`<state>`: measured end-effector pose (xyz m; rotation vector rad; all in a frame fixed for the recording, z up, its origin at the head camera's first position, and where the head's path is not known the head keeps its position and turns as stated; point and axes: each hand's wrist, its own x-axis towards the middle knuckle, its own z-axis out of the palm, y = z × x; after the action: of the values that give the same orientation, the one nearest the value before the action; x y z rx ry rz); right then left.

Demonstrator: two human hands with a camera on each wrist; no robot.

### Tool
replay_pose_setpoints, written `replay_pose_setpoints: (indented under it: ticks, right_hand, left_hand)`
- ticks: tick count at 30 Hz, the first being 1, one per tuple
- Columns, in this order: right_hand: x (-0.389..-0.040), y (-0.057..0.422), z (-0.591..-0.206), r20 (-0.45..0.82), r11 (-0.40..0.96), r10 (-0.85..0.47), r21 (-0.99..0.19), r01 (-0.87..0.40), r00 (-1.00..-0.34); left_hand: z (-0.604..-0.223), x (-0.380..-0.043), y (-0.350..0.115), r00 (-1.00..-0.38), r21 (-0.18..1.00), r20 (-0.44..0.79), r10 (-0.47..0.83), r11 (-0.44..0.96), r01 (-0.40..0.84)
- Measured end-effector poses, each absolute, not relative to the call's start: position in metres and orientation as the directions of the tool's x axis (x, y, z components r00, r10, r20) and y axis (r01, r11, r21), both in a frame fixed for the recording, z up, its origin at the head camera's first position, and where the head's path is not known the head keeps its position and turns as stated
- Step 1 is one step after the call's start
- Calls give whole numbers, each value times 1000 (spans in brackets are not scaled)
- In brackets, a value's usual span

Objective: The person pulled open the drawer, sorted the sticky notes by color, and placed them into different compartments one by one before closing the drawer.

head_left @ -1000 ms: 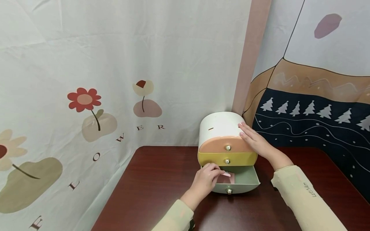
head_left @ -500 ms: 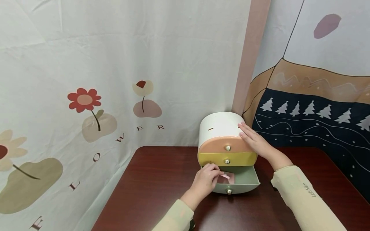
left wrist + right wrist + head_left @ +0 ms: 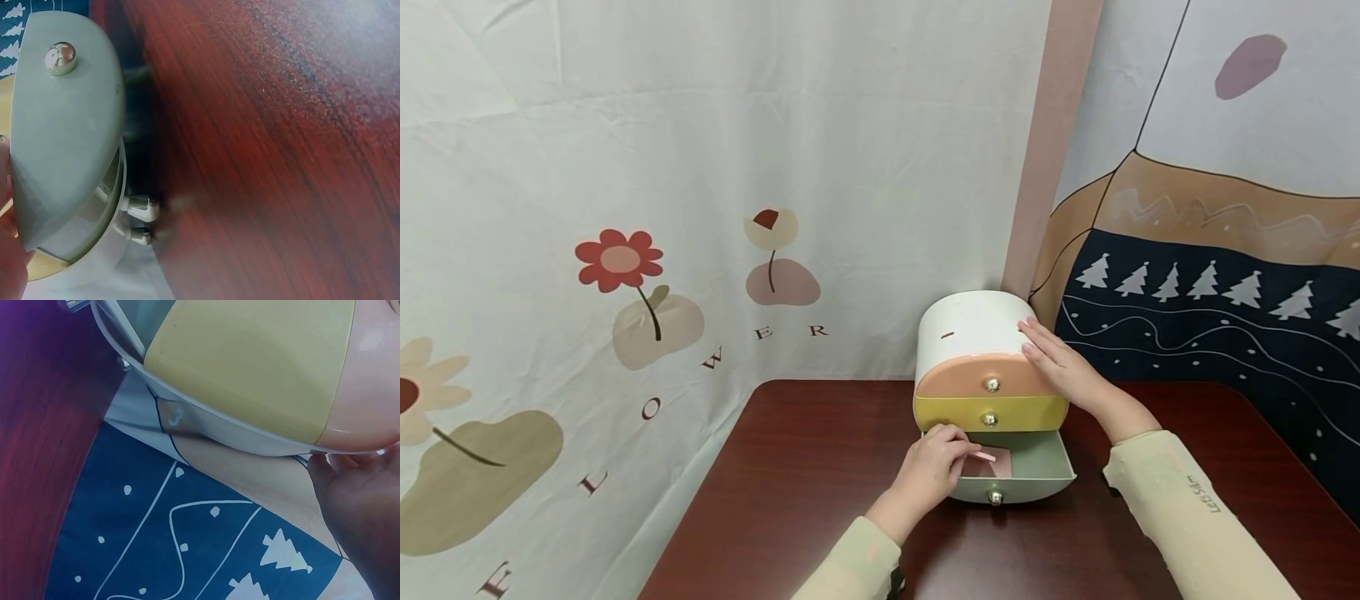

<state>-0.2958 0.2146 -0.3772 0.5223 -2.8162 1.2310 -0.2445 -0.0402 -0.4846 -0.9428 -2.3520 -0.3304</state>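
Observation:
A small drawer cabinet with a white rounded shell (image 3: 973,321) stands on the table. Its orange top drawer (image 3: 955,379) and yellow middle drawer (image 3: 951,410) are pushed in, while the green bottom drawer (image 3: 1041,457) is pulled out. Over that drawer's left side, my left hand (image 3: 928,467) pinches a thin pink piece (image 3: 983,456), too small to identify. Beneath it, a flat pink square (image 3: 1002,467) lies in the drawer, partly hidden by the hand. With fingers extended, my right hand (image 3: 1063,367) rests on the shell's right side. The left wrist view shows the green drawer front (image 3: 69,125) close up.
The dark red table (image 3: 820,475) spreads left and in front of the cabinet. Behind it hangs a pale flower-print cloth (image 3: 865,167); a cloth with white trees (image 3: 1195,325) hangs at right. Round metal knobs (image 3: 995,497) stick out from the drawer fronts.
The thin pink piece has turned slightly in my left fingers and shows less of its face. Both hands have otherwise stayed in place.

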Motion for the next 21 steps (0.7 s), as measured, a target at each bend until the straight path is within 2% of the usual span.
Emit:
replay_pose_setpoints:
  ticks: [15, 21]
  right_hand:
    - [-296, 214, -379, 155, 632, -287, -711, -309, -945]
    - [-296, 215, -378, 150, 640, -287, -705, -306, -946]
  left_hand:
    - [-483, -242, -41, -616, 34, 551, 562, 723, 690]
    - [-484, -243, -41, -610, 24, 561, 559, 726, 687]
